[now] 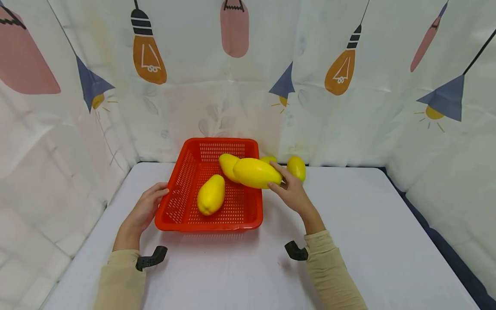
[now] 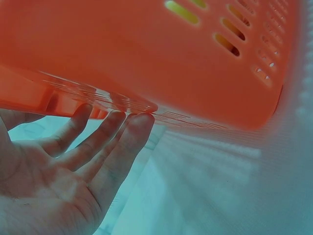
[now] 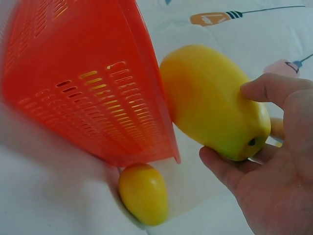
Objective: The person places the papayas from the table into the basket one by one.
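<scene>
My right hand (image 1: 291,191) grips a large yellow mango (image 1: 256,173) by its right end, over the right rim of a red plastic basket (image 1: 164,221). The right wrist view shows the fingers around the mango's stem end, its other end overlapping the rim. Inside the basket lie two more yellow fruits: a mango (image 1: 211,196) near the middle and another (image 1: 227,165) at the back, partly hidden by the held one. On the basket's left side, my left hand (image 1: 142,210) rests its extended fingertips against the wall and rim (image 2: 122,105).
Behind the basket's right side are two more yellow fruits, one (image 1: 296,168) upright-looking at the table's back edge, another (image 1: 268,159) mostly hidden. A white cloth (image 1: 372,241) covers the table. Printed fabric (image 1: 232,99) hangs behind it and along both sides.
</scene>
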Demonstrator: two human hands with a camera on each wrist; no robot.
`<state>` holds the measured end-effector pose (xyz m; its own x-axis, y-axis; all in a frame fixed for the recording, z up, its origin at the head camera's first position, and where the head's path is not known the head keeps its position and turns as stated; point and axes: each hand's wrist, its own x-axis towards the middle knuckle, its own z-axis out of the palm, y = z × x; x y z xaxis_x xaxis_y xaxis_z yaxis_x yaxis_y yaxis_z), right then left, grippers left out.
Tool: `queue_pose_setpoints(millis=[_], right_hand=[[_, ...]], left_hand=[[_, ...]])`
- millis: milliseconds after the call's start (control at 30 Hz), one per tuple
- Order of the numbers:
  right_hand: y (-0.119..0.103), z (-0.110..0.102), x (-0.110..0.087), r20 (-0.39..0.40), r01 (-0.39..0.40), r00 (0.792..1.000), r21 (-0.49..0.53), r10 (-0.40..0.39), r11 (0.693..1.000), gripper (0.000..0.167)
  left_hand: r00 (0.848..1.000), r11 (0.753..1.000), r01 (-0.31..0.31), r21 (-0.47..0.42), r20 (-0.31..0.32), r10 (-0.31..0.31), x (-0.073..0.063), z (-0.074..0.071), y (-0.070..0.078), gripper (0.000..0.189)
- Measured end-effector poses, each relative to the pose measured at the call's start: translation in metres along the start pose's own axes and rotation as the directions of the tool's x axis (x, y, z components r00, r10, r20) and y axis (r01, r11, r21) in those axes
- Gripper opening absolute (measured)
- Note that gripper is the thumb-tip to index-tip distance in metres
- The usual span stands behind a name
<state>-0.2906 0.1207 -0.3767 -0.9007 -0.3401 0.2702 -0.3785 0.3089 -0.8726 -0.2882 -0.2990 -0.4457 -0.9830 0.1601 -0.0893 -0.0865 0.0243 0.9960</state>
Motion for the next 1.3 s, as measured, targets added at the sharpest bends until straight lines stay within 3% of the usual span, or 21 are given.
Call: queue_pose_setpoints(millis=[367,900,1300], right_hand=[[0.0000,-0.0001,0.0006,-0.068,-0.006,0.998,0.054,0.010,0.999,0.053],[-0.0066,0.0041,0.0065,-0.145,0.029,0.989,-0.023,-0.032,0.999,0.047],[-0.0063,0.0084,0.0089,-0.130,0.002,0.992,-0.030,-0.006,1.000,0.047]], left_hand=[[1.000,1.000,0.003,0.005,0.003,-0.003,0.0006,0.0009,0.0017,0.032],[1.000,1.000,-0.008,-0.005,0.003,0.008,0.0001,0.0001,0.0017,0.031],[1.000,1.000,0.003,0.024,-0.002,-0.003,-0.0008,0.0011,0.0016,0.031]])
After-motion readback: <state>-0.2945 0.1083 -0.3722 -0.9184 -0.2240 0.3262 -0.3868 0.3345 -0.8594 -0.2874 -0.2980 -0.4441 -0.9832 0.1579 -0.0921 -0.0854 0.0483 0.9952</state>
